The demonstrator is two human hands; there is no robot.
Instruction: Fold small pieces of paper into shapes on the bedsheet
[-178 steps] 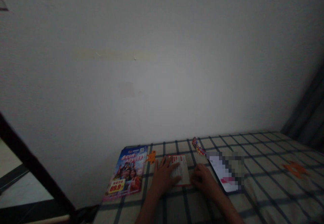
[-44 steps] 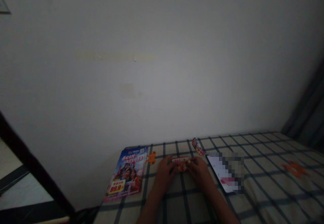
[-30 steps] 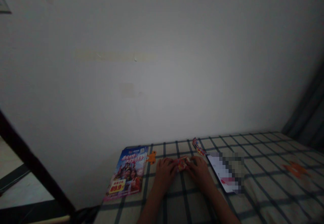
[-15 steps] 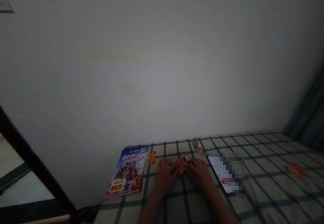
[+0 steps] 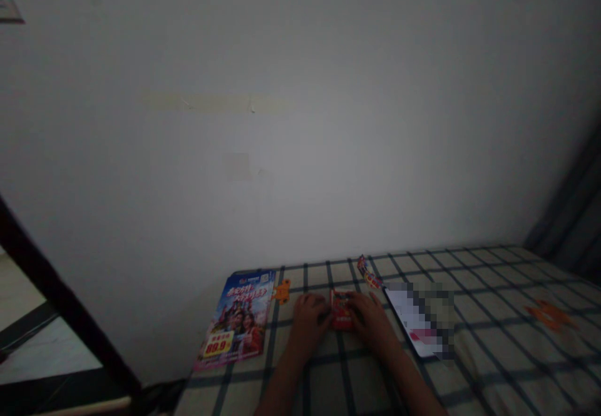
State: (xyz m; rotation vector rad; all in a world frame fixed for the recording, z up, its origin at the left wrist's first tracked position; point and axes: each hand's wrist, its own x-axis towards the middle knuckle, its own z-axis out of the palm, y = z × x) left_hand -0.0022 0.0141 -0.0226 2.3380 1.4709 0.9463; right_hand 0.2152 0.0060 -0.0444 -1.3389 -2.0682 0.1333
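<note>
A small folded paper (image 5: 341,316), red with coloured print, lies nearly flat on the checked cloth between my hands. My left hand (image 5: 308,313) holds its left edge, fingers bent and thumb against it. On the other side, my right hand (image 5: 370,316) has its fingers over the right edge and covers part of it. To the left, a stack of printed flyers (image 5: 239,319) shows a blue top and a yellow price box. A narrow, crumpled strip of printed paper (image 5: 369,273) lies beyond my right hand.
A phone-like flat thing (image 5: 416,322) with a lit, partly blurred face lies right of my right hand. The checked cloth (image 5: 488,291) has orange figures on it. A pale wall (image 5: 328,153) rises behind, and a dark bar (image 5: 66,297) slants at the left.
The folded paper was turned at a slant with a pale part showing; now it lies squarer and shows mostly red. Both hands have shifted slightly around it.
</note>
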